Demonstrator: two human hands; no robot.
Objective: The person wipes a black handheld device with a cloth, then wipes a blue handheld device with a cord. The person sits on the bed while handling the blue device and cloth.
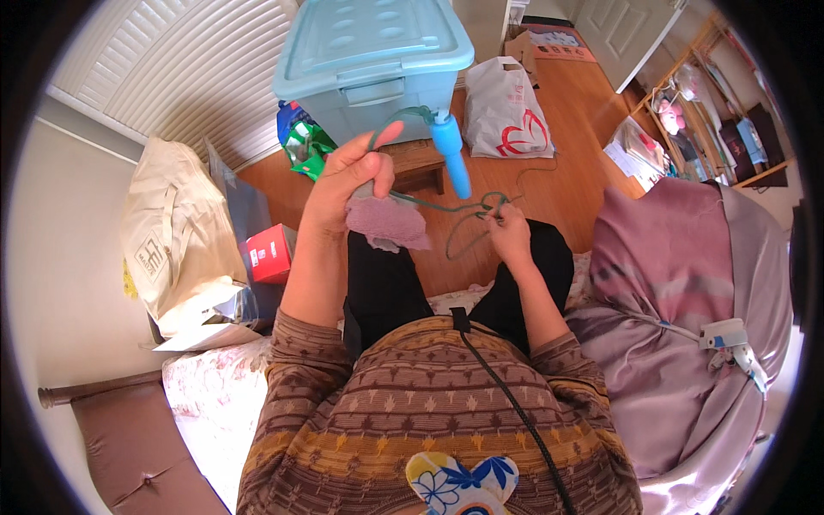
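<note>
My left hand (358, 168) is raised in front of the storage box, its fingers closed on a pink terry cloth (386, 222). A dark green cord (444, 207) runs through that hand and across to the right. From the cord's upper end hangs a light blue handle (452, 151), like that of a skipping rope, tilted with its narrow end down. My right hand (512, 232) pinches loose loops of the cord between thumb and fingers, above my right knee. One loop droops to the left of those fingers.
A light blue lidded box (380, 71) rests on a low wooden stool (412, 164). White plastic bag (508, 112) and red box (270, 253) flank it. A canvas bag (180, 225) leans at left; mauve satin fabric (669, 257) covers something at right.
</note>
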